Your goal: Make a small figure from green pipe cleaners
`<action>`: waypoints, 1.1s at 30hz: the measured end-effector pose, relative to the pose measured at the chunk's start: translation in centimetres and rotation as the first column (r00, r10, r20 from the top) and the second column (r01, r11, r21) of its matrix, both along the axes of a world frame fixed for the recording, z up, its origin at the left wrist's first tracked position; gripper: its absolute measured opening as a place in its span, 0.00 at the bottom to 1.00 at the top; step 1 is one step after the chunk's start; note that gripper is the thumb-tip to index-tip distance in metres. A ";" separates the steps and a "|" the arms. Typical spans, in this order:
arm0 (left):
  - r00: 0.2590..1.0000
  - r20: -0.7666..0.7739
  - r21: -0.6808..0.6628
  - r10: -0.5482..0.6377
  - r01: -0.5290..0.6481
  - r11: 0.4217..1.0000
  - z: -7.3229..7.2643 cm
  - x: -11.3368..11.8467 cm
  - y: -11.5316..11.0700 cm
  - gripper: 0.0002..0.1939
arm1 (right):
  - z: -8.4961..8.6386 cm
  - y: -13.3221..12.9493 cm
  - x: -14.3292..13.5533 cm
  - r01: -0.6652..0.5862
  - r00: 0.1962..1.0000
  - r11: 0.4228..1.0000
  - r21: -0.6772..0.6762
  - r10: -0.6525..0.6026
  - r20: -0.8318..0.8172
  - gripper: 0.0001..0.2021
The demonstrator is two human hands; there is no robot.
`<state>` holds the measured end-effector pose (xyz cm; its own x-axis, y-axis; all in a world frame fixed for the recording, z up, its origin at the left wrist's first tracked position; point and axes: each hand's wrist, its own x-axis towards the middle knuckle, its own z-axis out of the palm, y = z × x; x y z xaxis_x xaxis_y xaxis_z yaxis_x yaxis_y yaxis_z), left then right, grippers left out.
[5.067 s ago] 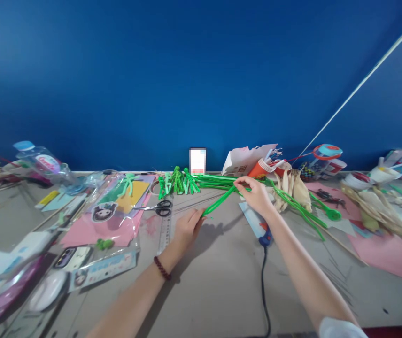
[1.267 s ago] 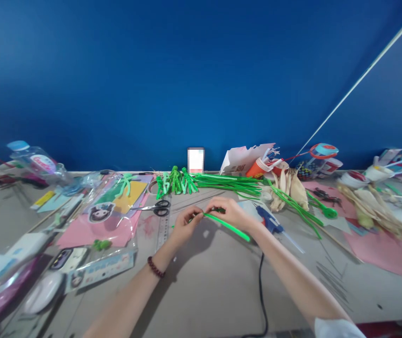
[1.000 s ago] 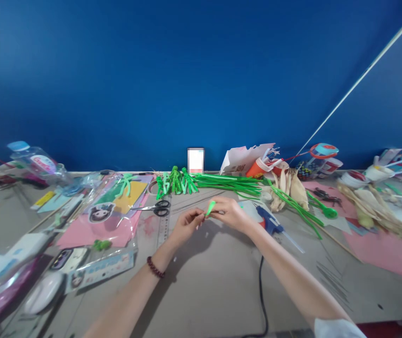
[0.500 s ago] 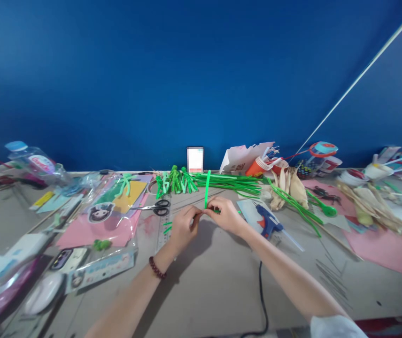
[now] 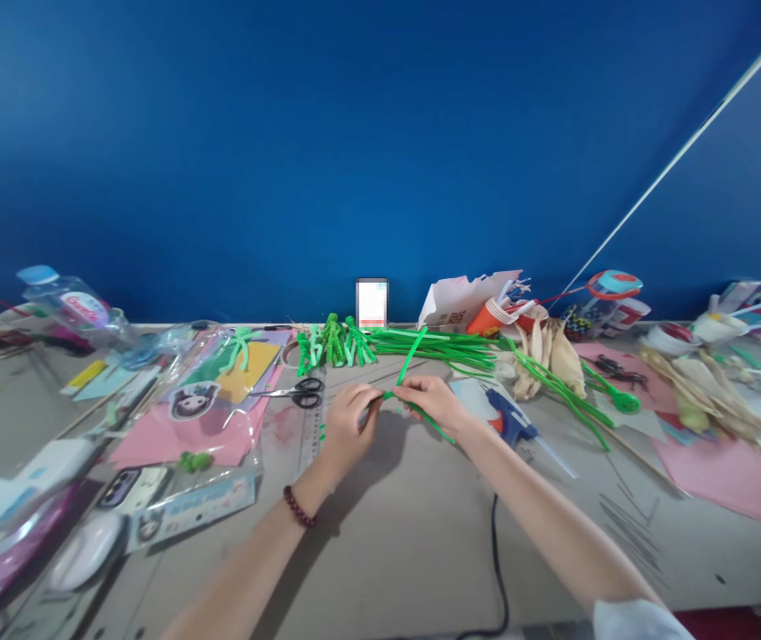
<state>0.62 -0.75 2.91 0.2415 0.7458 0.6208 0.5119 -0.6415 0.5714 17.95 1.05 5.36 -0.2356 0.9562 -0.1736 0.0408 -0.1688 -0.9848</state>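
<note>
Green pipe cleaners (image 5: 412, 352) are pinched between my two hands over the middle of the table. My left hand (image 5: 352, 416) has thumb and fingertips closed on them from the left. From the right, my right hand (image 5: 432, 402) pinches them close beside the left fingertips. One green end slants up and right above the fingers; another runs down and right beneath the right hand. How the strands join is hidden by my fingers. Behind lie a bundle of green pipe cleaners (image 5: 447, 348) and several shaped green pipe-cleaner pieces (image 5: 332, 342).
Black scissors (image 5: 307, 392) and a clear ruler (image 5: 310, 436) lie left of my hands. A blue glue gun (image 5: 516, 423) is at the right, its black cable (image 5: 498, 560) trailing forward. Pink paper in a plastic bag (image 5: 180, 431) lies left; dried husks (image 5: 564, 360) stand right.
The upright green strand has tilted to the right, and a second end now shows below my right hand. Both hands stay almost in place.
</note>
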 end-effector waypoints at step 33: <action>0.737 0.675 -0.674 0.036 0.596 0.437 0.6 0.0 0.4 0.18 | 2.1 -0.6 1.0 -0.261 0.941 0.809 0.526 0.090 0.327 0.07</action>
